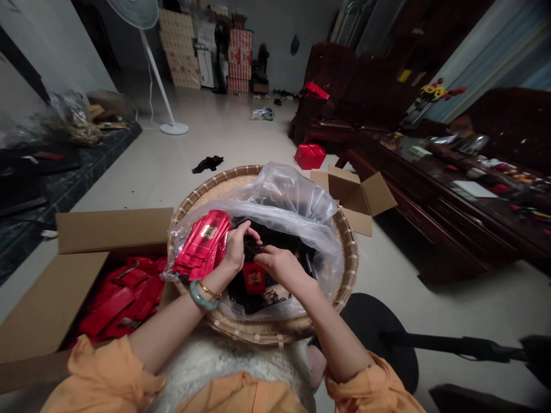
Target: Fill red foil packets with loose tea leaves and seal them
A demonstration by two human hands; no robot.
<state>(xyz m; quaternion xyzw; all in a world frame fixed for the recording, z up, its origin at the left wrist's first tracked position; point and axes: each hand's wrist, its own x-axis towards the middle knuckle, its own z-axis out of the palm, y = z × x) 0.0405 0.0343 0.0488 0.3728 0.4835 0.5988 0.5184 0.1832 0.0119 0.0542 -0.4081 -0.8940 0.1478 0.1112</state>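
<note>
Our left hand (pixel 232 253) and right hand (pixel 279 267) held narrow grips on dark dried leaves (pixel 251 248) inside a plastic bag (pixel 297 195); a slack pinch risked spilling them onto the bamboo tray (pixel 349 269).

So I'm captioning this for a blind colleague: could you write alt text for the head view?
Two bare hands, the left hand and the right hand, pinch dark dried material inside a clear plastic bag on a round woven bamboo tray. Red packets lie stacked in the bag beside the left hand, and an open cardboard box of more red packets sits to the left.
</note>
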